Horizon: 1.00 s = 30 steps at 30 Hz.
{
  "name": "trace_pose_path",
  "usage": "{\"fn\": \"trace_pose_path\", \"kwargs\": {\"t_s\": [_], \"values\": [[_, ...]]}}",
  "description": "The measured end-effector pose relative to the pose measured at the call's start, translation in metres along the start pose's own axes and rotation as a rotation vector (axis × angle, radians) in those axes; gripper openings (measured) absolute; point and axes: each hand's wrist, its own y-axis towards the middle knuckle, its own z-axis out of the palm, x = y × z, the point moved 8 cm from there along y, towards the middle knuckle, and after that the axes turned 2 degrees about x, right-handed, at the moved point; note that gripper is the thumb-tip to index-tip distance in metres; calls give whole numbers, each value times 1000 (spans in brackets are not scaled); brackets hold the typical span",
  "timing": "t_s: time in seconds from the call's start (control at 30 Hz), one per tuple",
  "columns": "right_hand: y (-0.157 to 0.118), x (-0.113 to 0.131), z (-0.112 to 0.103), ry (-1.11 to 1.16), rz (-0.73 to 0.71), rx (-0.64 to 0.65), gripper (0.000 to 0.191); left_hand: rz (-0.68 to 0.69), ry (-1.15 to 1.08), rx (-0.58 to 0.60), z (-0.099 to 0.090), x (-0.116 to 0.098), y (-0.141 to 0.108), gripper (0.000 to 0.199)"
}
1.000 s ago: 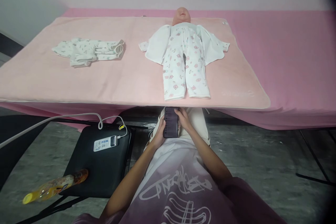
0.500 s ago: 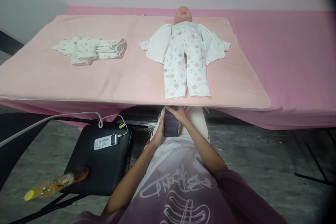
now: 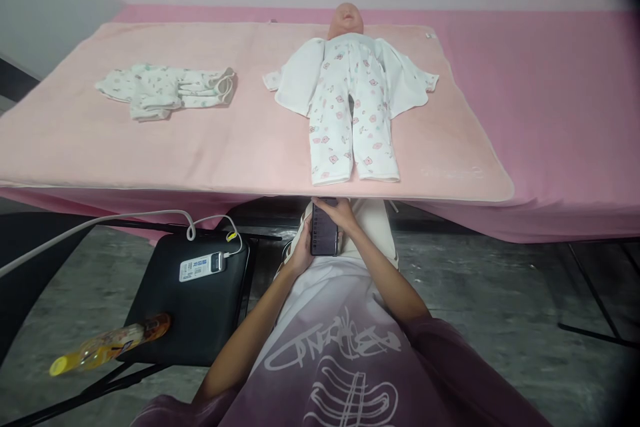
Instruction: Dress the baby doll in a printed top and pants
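Just below frame centre: phone (image 3: 325, 232) gripped by left hand (image 3: 302, 251); right hand (image 3: 344, 215) across its top, fingers partly hidden. Phone use looks underway; how much remains, cannot tell. Upper centre: doll (image 3: 346, 21), printed trousers (image 3: 329, 127) laid straight, untouched.

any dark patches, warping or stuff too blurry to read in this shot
Head view: dark, soft-edged shading covers the upper right corner; also in the head view, the bottle near the lower left looks stretched, probably by the wide lens; same head view, text on the phone is unreadable.
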Motion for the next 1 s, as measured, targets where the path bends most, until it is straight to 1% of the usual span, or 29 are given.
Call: {"fn": "trace_pose_path", "kwargs": {"t_s": [0.2, 0.43, 0.67, 0.87, 1.0], "values": [[0, 1, 1, 15, -11, 5, 55, 14, 5, 32, -2, 2, 2, 76], [2, -6, 1, 3, 17, -14, 53, 21, 24, 17, -2, 1, 2, 74], [6, -13, 2, -16, -10, -11, 48, 47, 19, -10, -2, -1, 2, 68], [7, -14, 1, -28, -2, -16, 48, 43, 24, -21, -8, 3, 4, 69], [7, -12, 1, -26, -13, -9, 51, 38, 26, -11, -6, 2, 4, 68]]}}
